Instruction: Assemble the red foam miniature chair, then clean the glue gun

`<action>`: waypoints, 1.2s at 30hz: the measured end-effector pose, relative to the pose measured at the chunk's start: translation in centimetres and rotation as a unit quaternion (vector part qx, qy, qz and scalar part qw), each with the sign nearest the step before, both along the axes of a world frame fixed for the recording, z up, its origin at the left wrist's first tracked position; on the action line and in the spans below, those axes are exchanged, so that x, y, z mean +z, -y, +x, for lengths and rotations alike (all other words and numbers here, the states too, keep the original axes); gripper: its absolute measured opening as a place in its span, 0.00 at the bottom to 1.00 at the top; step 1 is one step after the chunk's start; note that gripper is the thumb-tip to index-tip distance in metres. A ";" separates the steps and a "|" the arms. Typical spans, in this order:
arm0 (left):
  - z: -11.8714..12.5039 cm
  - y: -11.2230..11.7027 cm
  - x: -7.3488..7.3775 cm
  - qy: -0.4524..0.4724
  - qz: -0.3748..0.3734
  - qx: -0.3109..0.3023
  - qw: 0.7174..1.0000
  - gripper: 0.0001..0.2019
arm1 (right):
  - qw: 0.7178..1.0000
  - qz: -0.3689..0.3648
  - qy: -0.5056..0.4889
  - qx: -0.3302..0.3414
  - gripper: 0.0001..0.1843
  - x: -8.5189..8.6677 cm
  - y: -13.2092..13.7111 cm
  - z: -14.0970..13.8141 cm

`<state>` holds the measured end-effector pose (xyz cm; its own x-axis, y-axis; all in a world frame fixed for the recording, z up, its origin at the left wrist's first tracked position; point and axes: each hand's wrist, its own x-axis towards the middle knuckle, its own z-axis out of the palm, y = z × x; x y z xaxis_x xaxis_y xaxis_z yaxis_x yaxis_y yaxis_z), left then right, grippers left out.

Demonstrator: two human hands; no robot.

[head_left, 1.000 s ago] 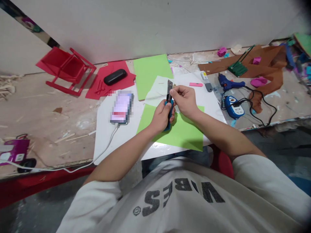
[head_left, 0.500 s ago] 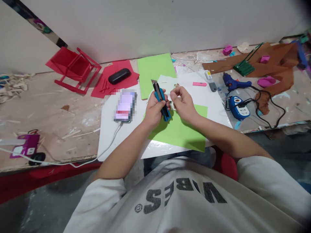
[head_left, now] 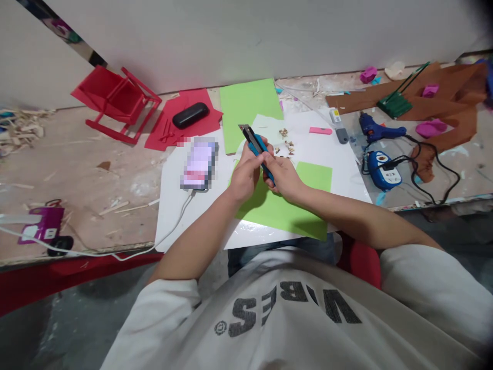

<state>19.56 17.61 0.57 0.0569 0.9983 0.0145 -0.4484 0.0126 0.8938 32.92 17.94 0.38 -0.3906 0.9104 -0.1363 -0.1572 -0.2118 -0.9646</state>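
A blue and black box cutter (head_left: pixel 257 146) points up and to the left, its blade end away from me. Wrapped around its handle is my left hand (head_left: pixel 246 172). My right hand (head_left: pixel 283 174) grips the lower part of the same handle, its thumb close to the left thumb. Both hands are above a green sheet (head_left: pixel 285 216) on a white board (head_left: pixel 200 221). Small brown and yellowish bits (head_left: pixel 287 146) lie on the paper just beyond my right hand.
To the left are a phone (head_left: pixel 199 164) on a white cable, a black case (head_left: pixel 190 115) and a red miniature rocking chair (head_left: pixel 115 105). On the right lie a pink strip (head_left: pixel 320 130), a blue glue gun (head_left: pixel 381 128), a blue power socket (head_left: pixel 384 169) and brown paper (head_left: pixel 354 103).
My right hand has moved left and down from over the small bits onto the cutter's handle. The cutter has tilted further left. The view has shifted slightly.
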 end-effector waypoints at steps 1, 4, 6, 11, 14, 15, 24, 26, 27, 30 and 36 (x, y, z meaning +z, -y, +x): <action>0.1 0.1 0.1 0.000 0.001 0.006 1.000 0.20 | 1.000 0.001 -0.007 0.003 0.48 0.0 0.1 -0.1; 0.5 0.6 0.5 -0.014 -0.029 0.039 0.999 0.26 | 0.999 0.012 -0.026 0.017 0.47 0.1 0.2 -0.1; 0.7 0.8 0.7 -0.021 -0.053 0.050 0.997 0.28 | 0.999 0.021 -0.038 0.022 0.46 0.1 0.3 -0.1; 0.5 0.5 1.0 -0.010 -0.025 0.075 0.997 0.29 | 0.994 0.038 -0.083 0.062 0.43 0.1 0.5 -0.2; 0.2 0.2 1.2 -0.009 -0.013 0.109 0.994 0.29 | 0.990 0.051 -0.109 0.073 0.41 0.0 0.4 -0.4; 0.1 0.1 1.3 -0.011 -0.016 0.119 0.993 0.29 | 0.989 0.051 -0.113 0.079 0.40 -0.1 0.3 -0.5; -0.4 -0.3 1.6 -0.002 -0.017 0.146 0.989 0.27 | 0.983 0.042 -0.126 0.129 0.39 0.1 -0.5 -0.3; -0.4 -0.6 1.3 0.007 -0.007 0.152 0.988 0.27 | 0.989 0.045 -0.103 0.099 0.41 0.0 -0.4 -0.3; -0.3 -0.8 1.1 0.016 0.000 0.157 0.987 0.27 | 0.993 0.042 -0.077 0.083 0.43 -0.1 -0.4 -0.3; 0.0 -1.2 0.6 0.052 0.027 0.170 0.984 0.24 | 0.998 0.034 0.012 0.049 0.47 -0.3 -0.3 -0.2; 0.7 -1.2 0.7 0.084 0.016 0.169 0.982 0.24 | 0.998 0.055 0.010 0.039 0.47 -0.3 -0.2 0.0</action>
